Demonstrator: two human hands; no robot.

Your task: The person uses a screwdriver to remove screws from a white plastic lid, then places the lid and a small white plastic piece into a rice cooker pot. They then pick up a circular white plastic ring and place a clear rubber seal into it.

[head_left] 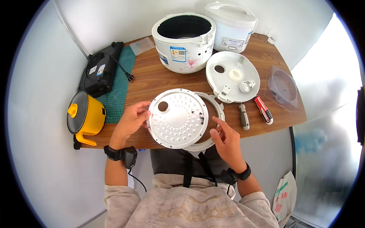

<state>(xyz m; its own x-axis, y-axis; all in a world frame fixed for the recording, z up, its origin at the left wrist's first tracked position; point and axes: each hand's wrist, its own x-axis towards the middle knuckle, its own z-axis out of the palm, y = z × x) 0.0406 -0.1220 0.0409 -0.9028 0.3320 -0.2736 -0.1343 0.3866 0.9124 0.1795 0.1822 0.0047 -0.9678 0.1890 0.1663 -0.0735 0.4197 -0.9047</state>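
Note:
My left hand (131, 121) grips the left rim of a round, perforated metal plate (178, 118), held tilted above the table's near edge. Under the plate lies a white plastic ring (217, 107), partly hidden. My right hand (225, 137) is at the plate's lower right, fingers apart, a fingertip touching the ring's edge. Several small dark screws (198, 115) rest on the plate's right side.
On the wooden table (152, 81) stand an open white rice cooker body (184, 41), a second closed cooker (232, 26), a white lid (232, 76), two screwdrivers (263, 109), a clear plastic piece (283, 87), a black appliance (100, 70) on a green mat and a yellow pot (85, 116).

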